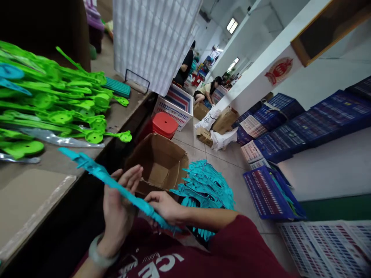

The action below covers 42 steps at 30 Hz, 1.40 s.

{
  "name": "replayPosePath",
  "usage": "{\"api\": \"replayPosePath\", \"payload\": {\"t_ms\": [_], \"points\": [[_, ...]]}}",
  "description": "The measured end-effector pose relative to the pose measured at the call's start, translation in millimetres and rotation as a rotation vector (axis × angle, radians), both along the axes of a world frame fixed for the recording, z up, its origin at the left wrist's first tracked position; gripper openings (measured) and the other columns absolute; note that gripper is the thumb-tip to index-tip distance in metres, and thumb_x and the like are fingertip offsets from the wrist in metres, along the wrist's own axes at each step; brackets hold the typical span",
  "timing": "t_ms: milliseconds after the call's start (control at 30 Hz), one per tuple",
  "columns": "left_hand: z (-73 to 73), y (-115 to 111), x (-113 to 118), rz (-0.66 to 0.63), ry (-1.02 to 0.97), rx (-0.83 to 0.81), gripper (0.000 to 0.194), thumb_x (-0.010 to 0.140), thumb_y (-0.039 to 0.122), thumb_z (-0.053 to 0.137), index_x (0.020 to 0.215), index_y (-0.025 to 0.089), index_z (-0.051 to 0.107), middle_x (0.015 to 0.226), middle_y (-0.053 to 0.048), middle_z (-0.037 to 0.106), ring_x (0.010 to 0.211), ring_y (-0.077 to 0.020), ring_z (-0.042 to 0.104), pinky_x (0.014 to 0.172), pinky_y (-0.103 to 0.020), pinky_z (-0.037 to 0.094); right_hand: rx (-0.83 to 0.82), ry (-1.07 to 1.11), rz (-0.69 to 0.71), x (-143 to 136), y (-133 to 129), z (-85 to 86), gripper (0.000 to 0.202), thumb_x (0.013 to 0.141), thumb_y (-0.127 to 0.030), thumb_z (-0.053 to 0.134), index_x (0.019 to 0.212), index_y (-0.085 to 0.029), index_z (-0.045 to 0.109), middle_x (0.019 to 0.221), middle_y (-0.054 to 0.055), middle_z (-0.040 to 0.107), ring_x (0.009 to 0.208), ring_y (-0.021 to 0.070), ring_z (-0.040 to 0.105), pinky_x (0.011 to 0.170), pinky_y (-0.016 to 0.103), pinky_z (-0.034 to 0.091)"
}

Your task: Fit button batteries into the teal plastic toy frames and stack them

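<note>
A long, thin turquoise plastic piece (111,181) slants across in front of me, its far end raised to the left. My right hand (168,208) has its fingers closed on the lower part of this piece. My left hand (118,204) is beside its middle, fingers stretched out and apart, with the piece crossing over the palm. On that wrist sits a pale bangle (100,253). Just beyond my right arm is a heap of similar turquoise pieces (207,185). An opened cardboard box (162,166) stands on the floor beyond my hands.
Bright green plastic parts (58,104) are piled on the table (116,119) at left. A red stool (165,123) and a white crate (174,106) stand past the box. Blue crates (313,127) are stacked at right. Farther back, a person (207,90) crouches near sacks (223,137).
</note>
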<state>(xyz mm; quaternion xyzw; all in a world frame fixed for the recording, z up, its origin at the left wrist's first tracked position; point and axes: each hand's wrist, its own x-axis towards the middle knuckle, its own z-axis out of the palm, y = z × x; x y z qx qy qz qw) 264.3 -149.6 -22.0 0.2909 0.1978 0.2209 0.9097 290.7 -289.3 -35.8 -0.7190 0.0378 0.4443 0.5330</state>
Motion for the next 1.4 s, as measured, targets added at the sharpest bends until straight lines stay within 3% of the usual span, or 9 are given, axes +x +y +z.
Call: {"api": "replayPosePath", "payload": {"t_ms": [133,400,533,667,800,900,1133,1267,1400], "points": [[-7.8,16.6,-35.6,-0.348,0.141,0.281,0.037,0.072,0.043,0.082,0.091,0.021,0.058,0.068,0.001,0.069,0.070,-0.0199,0.069,0.077,-0.032,0.058,0.074,-0.154,-0.132,6.3,17.2,-9.2,0.019,0.079,-0.033,0.071,0.085,-0.015,0.069,0.062,-0.002,0.063,0.053,0.0122,0.059,0.056,0.024,0.047],[41.3,86.1,-84.6,-0.008,0.370,0.508,0.031,0.076,0.050,0.075,0.081,0.023,0.061,0.069,0.001,0.070,0.070,-0.0213,0.068,0.067,-0.030,0.058,0.320,-0.717,-0.088,73.8,61.1,46.7,0.022,0.083,-0.036,0.067,0.097,-0.019,0.065,0.078,0.001,0.068,0.073,0.0168,0.070,0.073,0.030,0.052],[37.0,106.9,-83.4,-0.131,0.372,0.685,0.035,0.076,0.052,0.073,0.090,0.020,0.074,0.098,-0.007,0.075,0.093,-0.0272,0.068,0.082,-0.034,0.057,0.522,-0.921,0.090,79.2,118.1,76.6,0.012,0.084,-0.032,0.069,0.086,-0.020,0.066,0.089,0.004,0.065,0.088,0.0174,0.064,0.086,0.033,0.049],[22.2,111.4,-95.2,-0.070,0.273,0.679,0.024,0.086,0.043,0.067,0.097,0.022,0.072,0.104,-0.007,0.075,0.102,-0.0271,0.067,0.091,-0.038,0.053,0.888,-0.322,0.265,66.3,168.6,87.8,0.016,0.079,-0.027,0.073,0.075,-0.020,0.059,0.095,0.002,0.063,0.091,0.0162,0.061,0.092,0.036,0.049],[14.3,114.5,-127.9,0.238,0.107,0.650,0.017,0.087,0.042,0.065,0.084,0.026,0.063,0.085,-0.003,0.073,0.094,-0.0262,0.068,0.088,-0.043,0.055,0.943,0.338,0.328,70.9,196.3,93.3,0.016,0.085,-0.026,0.069,0.083,-0.021,0.055,0.061,-0.009,0.044,0.046,0.0040,0.038,0.047,0.014,0.041],[14.1,118.9,-144.3,0.384,0.065,0.608,0.035,0.084,0.058,0.062,0.070,0.027,0.057,0.068,-0.003,0.068,0.085,-0.0284,0.070,0.083,-0.048,0.058,0.814,0.399,0.414,69.1,214.4,92.9,0.015,0.086,-0.022,0.070,0.089,-0.020,0.055,0.058,-0.011,0.036,0.040,0.0013,0.015,0.035,0.010,0.014],[9.6,129.4,-124.5,0.532,0.461,0.629,0.031,0.076,0.049,0.076,0.093,0.025,0.068,0.088,-0.005,0.072,0.074,-0.0232,0.070,0.070,-0.037,0.060,0.570,0.390,0.683,3.6,241.9,84.3,0.030,0.076,-0.032,0.078,0.090,-0.019,0.055,0.055,-0.011,0.042,0.039,0.0003,0.019,0.037,0.011,0.013],[18.0,132.8,-130.2,0.474,0.520,0.714,0.024,0.084,0.044,0.069,0.096,0.023,0.070,0.095,-0.004,0.073,0.095,-0.0215,0.067,0.088,-0.032,0.055,0.421,0.090,0.858,-6.0,236.4,76.9,0.038,0.074,-0.052,0.076,0.083,-0.021,0.056,0.052,-0.009,0.040,0.038,0.0019,0.023,0.036,0.014,0.020],[35.4,148.1,-139.2,0.531,0.469,0.713,0.039,0.082,0.056,0.066,0.091,0.018,0.073,0.090,-0.006,0.072,0.091,-0.0223,0.067,0.088,-0.034,0.053,0.577,-0.776,0.911,-5.4,283.5,50.7,0.036,0.068,-0.067,0.066,0.077,-0.032,0.069,0.049,0.001,0.047,0.037,0.0162,0.044,0.033,0.028,0.031]]}}
